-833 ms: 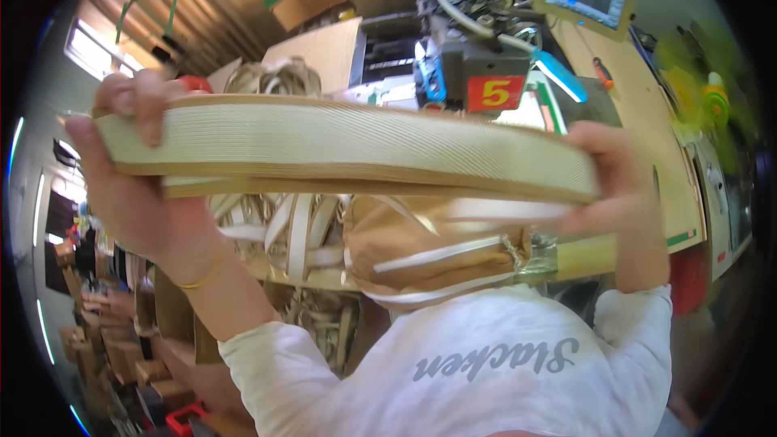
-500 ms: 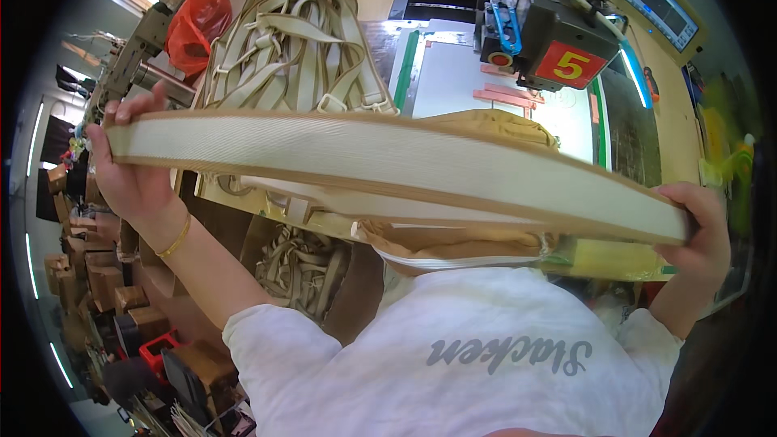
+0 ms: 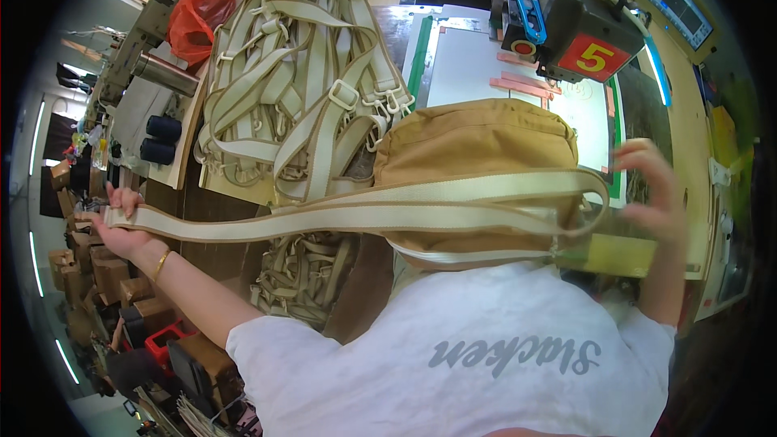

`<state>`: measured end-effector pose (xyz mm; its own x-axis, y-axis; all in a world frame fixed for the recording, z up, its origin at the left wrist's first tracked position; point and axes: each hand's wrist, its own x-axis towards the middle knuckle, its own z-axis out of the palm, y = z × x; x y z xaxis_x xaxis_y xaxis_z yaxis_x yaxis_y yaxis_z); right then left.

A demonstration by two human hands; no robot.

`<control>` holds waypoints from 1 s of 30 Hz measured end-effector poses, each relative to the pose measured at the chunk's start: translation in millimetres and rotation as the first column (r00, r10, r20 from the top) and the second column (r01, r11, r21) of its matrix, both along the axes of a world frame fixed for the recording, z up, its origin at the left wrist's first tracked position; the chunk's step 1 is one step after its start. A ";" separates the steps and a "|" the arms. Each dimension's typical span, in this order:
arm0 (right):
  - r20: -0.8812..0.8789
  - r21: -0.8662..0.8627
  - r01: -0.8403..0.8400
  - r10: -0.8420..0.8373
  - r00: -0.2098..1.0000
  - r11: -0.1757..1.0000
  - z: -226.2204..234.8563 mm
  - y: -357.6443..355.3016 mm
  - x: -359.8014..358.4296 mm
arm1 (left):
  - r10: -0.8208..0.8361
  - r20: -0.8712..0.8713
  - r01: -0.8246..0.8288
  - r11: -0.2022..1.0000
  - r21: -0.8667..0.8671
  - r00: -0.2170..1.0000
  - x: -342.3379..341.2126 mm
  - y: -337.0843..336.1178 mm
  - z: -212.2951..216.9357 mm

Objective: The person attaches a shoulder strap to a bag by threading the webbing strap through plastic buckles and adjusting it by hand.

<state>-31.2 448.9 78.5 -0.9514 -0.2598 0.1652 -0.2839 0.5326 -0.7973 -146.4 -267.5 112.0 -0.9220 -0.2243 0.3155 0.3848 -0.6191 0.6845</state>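
My left hand (image 3: 121, 222) is stretched far out to the left and grips one end of a long cream webbing strap (image 3: 364, 210). The strap runs doubled to the right and folds into a loop beside my right hand (image 3: 651, 194). That hand hovers with its fingers spread just past the loop and holds nothing. Under the strap, against my white shirt, lies a tan fabric bag (image 3: 477, 142) on the worktable edge.
A big heap of cream straps with buckles (image 3: 299, 89) fills the table's left half, and more straps (image 3: 303, 279) hang below it. A sewing machine with a red label (image 3: 583, 40) stands at the back right. A red plastic bag (image 3: 198, 4) and dark thread spools (image 3: 158, 137) lie left.
Both hands held the strap taut in front of me. Now the strap is lower, my right hand has let go of it, and my left hand has pulled it out leftward.
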 end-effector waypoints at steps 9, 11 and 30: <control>0.096 0.487 -0.293 0.283 0.954 0.823 -5.6 -45.4 0.0 | 0.157 -0.016 -0.157 0.971 -0.183 0.988 0.5 -47.1 67.5; 0.125 0.535 -0.269 0.240 0.963 0.801 -4.0 -23.1 7.1 | 0.698 0.111 -0.617 0.687 -0.384 0.708 8.1 -107.0 60.6; 0.025 -0.291 -0.385 0.409 0.912 0.876 92.6 -148.8 -43.0 | -0.360 0.245 0.383 0.386 -0.839 0.900 64.5 343.5 59.3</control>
<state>-74.3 300.1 171.1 -0.7911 -0.5744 0.2102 -0.3516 0.1459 -0.9247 -81.9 76.0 171.4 -0.8505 0.5133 0.1152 0.2514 0.2042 0.9461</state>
